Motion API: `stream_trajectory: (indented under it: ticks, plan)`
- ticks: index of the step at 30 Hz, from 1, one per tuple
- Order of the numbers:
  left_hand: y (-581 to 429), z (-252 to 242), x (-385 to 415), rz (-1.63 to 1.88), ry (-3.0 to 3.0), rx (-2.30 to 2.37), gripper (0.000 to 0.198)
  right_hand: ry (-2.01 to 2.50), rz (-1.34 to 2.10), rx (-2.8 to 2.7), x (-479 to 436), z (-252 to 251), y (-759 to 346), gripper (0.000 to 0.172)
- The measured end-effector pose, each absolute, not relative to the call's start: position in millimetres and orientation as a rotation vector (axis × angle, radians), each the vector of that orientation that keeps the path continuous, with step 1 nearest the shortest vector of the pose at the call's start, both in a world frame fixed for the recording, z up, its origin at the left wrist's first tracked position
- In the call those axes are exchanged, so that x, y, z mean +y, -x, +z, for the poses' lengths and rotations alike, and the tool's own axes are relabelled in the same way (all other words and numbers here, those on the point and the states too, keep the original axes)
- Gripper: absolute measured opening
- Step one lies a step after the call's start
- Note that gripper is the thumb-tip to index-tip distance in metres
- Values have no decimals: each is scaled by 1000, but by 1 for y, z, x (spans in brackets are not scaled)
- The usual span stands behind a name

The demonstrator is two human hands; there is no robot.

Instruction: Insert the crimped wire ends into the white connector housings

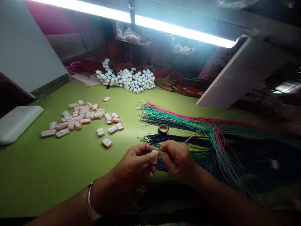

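Connector housing (154, 156) between fingers (146, 155)

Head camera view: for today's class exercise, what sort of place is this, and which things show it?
Probably a small wire-harness workshop. Bundles of coloured wires and loose white connector housings lie on a green workbench, while the left hand and right hand pinch a small white connector.

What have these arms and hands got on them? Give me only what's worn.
The left hand and right hand wear no gloves, and no sleeves show on either forearm. A thin silver-coloured metal bangle circles the left wrist.
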State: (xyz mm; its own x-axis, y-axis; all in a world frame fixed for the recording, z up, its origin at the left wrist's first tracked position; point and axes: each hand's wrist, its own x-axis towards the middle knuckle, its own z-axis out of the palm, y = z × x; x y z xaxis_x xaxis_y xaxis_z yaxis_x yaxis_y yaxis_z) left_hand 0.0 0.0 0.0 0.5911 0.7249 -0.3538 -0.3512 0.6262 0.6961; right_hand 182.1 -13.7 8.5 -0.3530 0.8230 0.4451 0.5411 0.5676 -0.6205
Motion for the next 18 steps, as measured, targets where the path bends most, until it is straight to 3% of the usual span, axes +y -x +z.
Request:
stream_trajectory:
  ticks: [8,13,16,18]
  plan:
    - [1,1,6,684,-595,712,14,1141,551,-1928,-11,11,-184,13]
    - [3,4,7,754,-608,709,15,1244,195,-1985,-10,27,-188,9]
    - [2,7,6,782,-639,703,14,1277,-2,-2091,-12,39,-191,27]
    - [1,9,5,790,-674,699,15,1250,84,-2237,-15,46,-192,34]
